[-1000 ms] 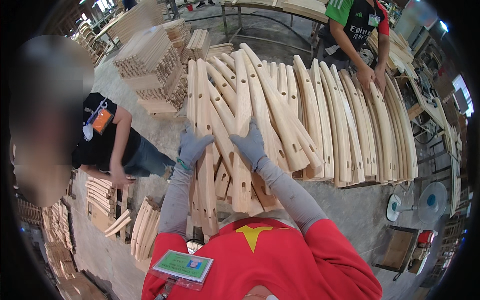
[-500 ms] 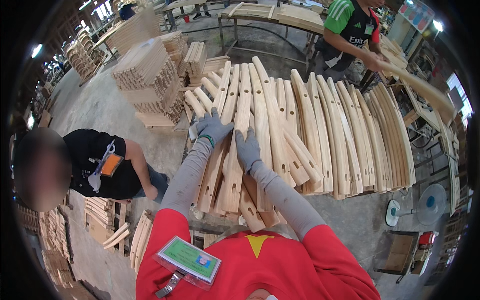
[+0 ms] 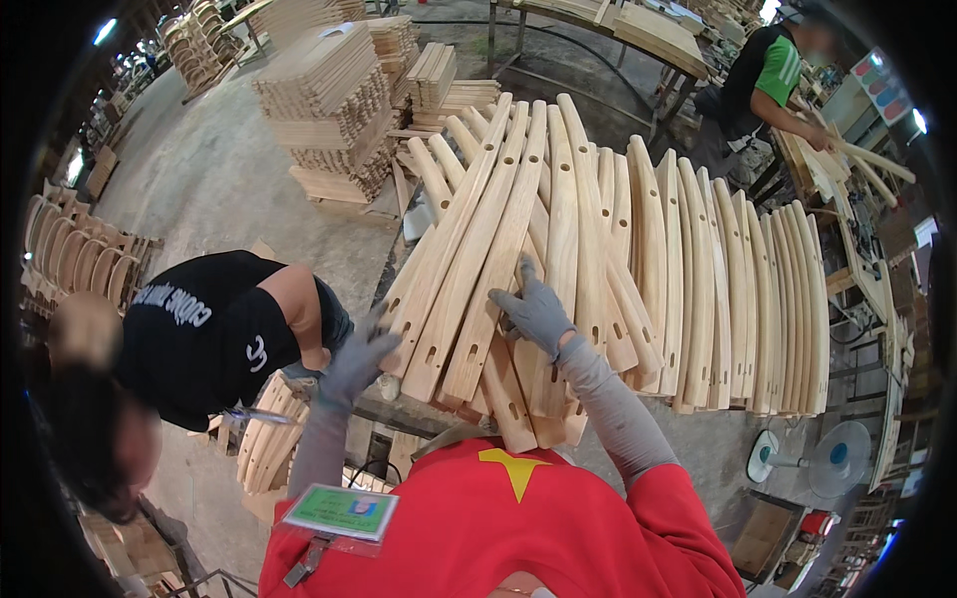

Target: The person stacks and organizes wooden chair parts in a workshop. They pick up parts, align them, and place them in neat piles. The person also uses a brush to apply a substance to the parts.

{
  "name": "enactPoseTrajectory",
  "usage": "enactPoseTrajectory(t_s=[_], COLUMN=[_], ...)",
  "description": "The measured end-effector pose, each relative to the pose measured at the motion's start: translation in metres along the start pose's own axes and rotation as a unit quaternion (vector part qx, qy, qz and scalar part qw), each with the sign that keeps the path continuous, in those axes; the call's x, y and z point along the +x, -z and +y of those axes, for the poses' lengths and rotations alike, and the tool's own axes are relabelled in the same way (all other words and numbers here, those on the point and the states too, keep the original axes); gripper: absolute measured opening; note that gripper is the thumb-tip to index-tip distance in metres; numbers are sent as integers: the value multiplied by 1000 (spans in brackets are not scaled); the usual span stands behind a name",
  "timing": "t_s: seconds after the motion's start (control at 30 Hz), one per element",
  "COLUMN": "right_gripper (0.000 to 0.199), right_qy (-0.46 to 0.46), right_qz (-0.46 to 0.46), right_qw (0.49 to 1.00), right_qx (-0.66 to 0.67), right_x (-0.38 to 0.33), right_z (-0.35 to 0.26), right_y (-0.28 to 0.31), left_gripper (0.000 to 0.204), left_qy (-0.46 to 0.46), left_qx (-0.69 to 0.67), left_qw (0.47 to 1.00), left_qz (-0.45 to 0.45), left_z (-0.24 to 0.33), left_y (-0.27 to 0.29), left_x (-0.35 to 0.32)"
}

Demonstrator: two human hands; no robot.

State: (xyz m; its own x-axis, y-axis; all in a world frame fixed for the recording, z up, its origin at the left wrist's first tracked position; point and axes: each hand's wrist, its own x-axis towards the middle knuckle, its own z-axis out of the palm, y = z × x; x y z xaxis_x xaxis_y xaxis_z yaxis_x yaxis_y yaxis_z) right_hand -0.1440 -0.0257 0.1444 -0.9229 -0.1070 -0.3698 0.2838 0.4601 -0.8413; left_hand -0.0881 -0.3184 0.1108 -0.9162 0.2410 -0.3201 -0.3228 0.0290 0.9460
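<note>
Pale curved wooden slats with drilled holes [image 3: 474, 264] lie overlapping, straight ahead; right grey-gloved hand [image 3: 536, 311] on top of them, thumb and index finger spread apart; left grey-gloved hand [image 3: 359, 364] at the near left slat ends, blurred, can't tell whether it's pinching one; co-worker in black T-shirt [image 3: 224, 329] bent over at left.

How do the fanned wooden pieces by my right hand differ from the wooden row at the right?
The fanned wooden pieces slant and partly cross pieces beneath them; the wooden row stands closely side by side, nearly parallel. Your right gloved hand is on the fanned wooden pieces, while no hand is on the wooden row. Both are pale, long and curved.
</note>
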Motion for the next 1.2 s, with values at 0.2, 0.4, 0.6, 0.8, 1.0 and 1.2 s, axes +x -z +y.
enactPoseTrajectory(t_s=[0.2, 0.4, 0.6, 0.8, 1.0, 1.2], right_gripper=[71, 67, 46, 66, 88, 90], right_qy=[6, -15, 193, 109, 129, 118], right_qz=[-25, -34, 196, 279, 230, 201], right_qw=[1000, 999, 958, 937, 919, 923], right_qx=[-1, 33, -84, -182, -293, -306], right_x=[-1, 1, -26, -68, -69, -72], right_z=[-12, -14, 17, 37, 56, 58], right_y=[-5, -10, 9, 23, -24, -23], left_gripper=[64, 58, 65, 73, 68, 68], left_qy=[36, 40, 23, 3, 0, -193], left_qx=[-369, -293, -472, -560, -632, -42], left_qw=[928, 955, 881, 818, 765, 979], left_qz=[13, 13, -21, -131, -127, -54], left_z=[-12, -19, -49, -28, -26, -27], left_y=[-32, -27, -44, -63, -67, -60], left_x=[-36, -21, -36, -49, -41, -44])
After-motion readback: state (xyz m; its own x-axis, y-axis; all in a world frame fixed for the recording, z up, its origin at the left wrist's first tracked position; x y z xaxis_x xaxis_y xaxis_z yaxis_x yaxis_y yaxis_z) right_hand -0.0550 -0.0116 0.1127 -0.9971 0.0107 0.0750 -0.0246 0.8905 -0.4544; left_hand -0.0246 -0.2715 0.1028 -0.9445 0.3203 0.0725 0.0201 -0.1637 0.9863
